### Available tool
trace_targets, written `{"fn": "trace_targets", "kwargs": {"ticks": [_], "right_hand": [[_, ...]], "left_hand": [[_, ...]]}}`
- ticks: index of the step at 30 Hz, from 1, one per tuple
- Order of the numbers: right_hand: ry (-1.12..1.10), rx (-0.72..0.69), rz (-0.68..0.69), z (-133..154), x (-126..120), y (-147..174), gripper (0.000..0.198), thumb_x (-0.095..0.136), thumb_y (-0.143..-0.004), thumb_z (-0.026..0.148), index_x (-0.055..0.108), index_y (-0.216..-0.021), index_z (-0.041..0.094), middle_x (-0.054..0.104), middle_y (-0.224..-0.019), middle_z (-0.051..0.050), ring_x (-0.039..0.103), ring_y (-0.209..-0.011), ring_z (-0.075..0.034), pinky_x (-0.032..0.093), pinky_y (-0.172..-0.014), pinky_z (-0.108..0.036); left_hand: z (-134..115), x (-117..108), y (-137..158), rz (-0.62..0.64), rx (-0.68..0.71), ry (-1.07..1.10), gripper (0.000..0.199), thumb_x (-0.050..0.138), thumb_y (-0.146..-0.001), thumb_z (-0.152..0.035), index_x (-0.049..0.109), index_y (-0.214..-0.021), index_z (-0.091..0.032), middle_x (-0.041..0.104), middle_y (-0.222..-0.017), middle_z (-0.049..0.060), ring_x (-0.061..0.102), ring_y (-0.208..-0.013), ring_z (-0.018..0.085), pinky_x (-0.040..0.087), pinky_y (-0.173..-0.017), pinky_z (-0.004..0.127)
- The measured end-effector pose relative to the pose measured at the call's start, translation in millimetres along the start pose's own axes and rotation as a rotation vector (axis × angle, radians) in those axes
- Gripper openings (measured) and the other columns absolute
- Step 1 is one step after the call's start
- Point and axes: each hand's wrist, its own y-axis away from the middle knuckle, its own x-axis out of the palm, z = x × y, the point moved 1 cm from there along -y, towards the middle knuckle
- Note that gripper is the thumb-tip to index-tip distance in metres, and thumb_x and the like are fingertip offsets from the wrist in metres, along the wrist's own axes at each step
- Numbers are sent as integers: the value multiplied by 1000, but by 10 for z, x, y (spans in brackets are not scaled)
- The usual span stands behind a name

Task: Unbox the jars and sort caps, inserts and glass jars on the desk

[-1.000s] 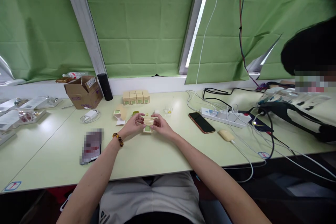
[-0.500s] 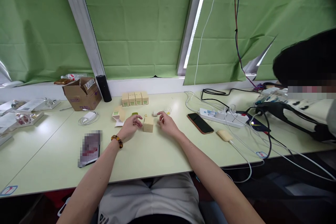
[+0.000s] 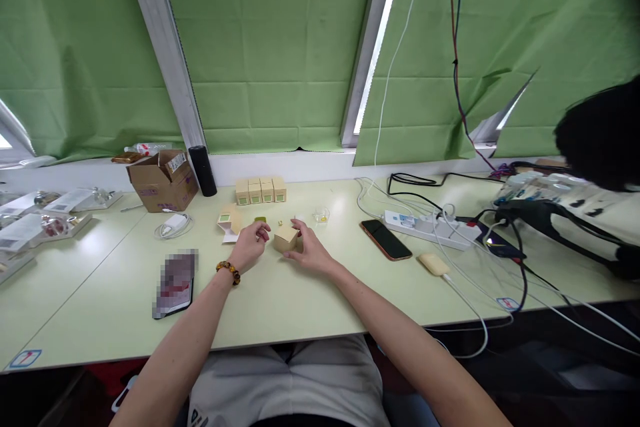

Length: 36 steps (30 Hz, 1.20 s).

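Note:
A small closed kraft cardboard box point(image 3: 285, 238) stands turned at an angle on the table in front of me. My right hand point(image 3: 309, 250) is around its right side, thumb at the near edge and fingers at the back. Just left of the box, my left hand point(image 3: 253, 241) hovers with loosely curled fingers, slightly apart and apparently holding nothing. A tiny yellowish piece point(image 3: 281, 222) lies behind the box. Beyond my left hand are a green item point(image 3: 261, 219) and an unfolded carton point(image 3: 230, 221). A small clear plastic piece point(image 3: 321, 215) rests to the right.
Several small kraft boxes point(image 3: 261, 191) stand in a row at the back. A phone point(image 3: 175, 283) lies left, another phone point(image 3: 385, 239) right, near a power strip point(image 3: 433, 228) with cables. A larger carton point(image 3: 163, 180) and black cylinder point(image 3: 203, 171) stand back left. Another person's head shows far right.
My right hand has moved left onto the box, which is now turned. The white piece near my right fingertips is now mostly out of sight. My left hand stays close beside the box.

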Motion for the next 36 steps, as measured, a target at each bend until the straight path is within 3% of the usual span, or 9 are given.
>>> {"fn": "trace_targets", "kwargs": {"ticks": [3, 8, 13, 19, 24, 28, 36], "right_hand": [[37, -5, -68, 39, 116, 26, 82, 81, -78, 34, 41, -150, 27, 56, -141, -13, 55, -127, -30, 49, -104, -47], [-39, 39, -156, 36, 105, -6, 61, 77, -79, 29, 54, -136, 25, 63, -128, -9, 62, -108, -24, 54, -95, -42], [-257, 113, -268, 105, 96, -31, 62, 81, -76, 37, 53, -130, 23, 62, -116, -7, 66, -96, -22, 59, -90, -42], [-261, 106, -283, 178, 189, -8, 76, 86, -69, 43, 48, -132, 26, 56, -125, -9, 65, -102, -25, 61, -91, -47], [-259, -73, -276, 309, 113, 61, 57, 75, -86, 43, 47, -133, 27, 54, -138, -12, 63, -112, -25, 58, -100, -46], [-152, -149, -298, 411, 43, 109, 44, 59, -98, 38, 45, -138, 27, 58, -134, -12, 65, -111, -26, 56, -100, -48], [-14, -184, -286, 474, 41, 119, 54, 58, -97, 32, 39, -147, 26, 56, -137, -15, 64, -112, -30, 58, -94, -50]], "left_hand": [[-19, 34, 42, 39, 38, -62, 35, 55, -74, -9, 63, -106, -22, 68, -92, 5, 65, -87, 23, 52, -77, 36], [-119, 122, 114, 81, 110, -99, 49, 63, -79, -15, 56, -127, -21, 64, -113, 9, 62, -109, 27, 51, -97, 44], [-288, 252, 191, 33, 217, -182, 72, 77, -80, -31, 44, -143, -20, 54, -136, 16, 52, -128, 34, 46, -109, 52], [-376, 265, 208, -105, 351, -329, 59, 71, -86, -23, 47, -139, -22, 54, -134, 15, 52, -129, 34, 48, -107, 53], [-416, 224, 222, -144, 397, -346, 56, 57, -89, -11, 45, -142, -21, 51, -137, 15, 50, -134, 32, 47, -112, 54], [-465, 219, 238, -115, 457, -414, 59, 52, -81, -2, 49, -138, -18, 54, -133, 17, 51, -131, 33, 49, -109, 54], [-495, 199, 285, -61, 501, -523, 55, 53, -87, -8, 48, -141, -20, 58, -129, 18, 55, -124, 36, 52, -100, 57]]}}
